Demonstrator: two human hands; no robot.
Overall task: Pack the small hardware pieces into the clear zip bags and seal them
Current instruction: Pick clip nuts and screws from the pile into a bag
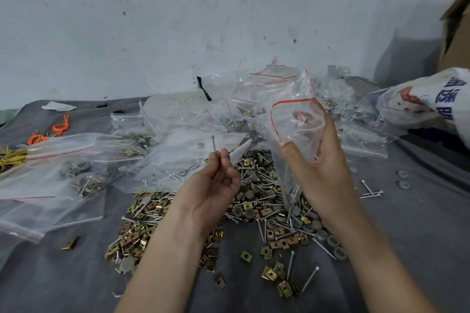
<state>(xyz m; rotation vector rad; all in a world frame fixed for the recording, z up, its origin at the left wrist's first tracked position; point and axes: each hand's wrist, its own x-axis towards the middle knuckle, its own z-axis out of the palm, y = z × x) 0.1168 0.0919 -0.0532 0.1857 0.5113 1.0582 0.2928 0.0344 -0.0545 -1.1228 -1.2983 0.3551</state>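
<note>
You are mid-fill; your left hand [213, 185] pinches one long screw [213, 146] upright at its fingertips; your right hand [323, 168] grips the clear zip bag [284, 119], thumb holding its red-lined mouth spread; screw and bag are near but apart, above the loose pile [256, 201] on the worktop [407, 236]; next, I judge, carry the screw across and drop it cleanly through the mouth.

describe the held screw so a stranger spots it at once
Find the heap of hardware on the grey cloth. Above it, the left hand pinches one thin silver screw upright. Only this one stands bare between fingertips, head up.
</note>
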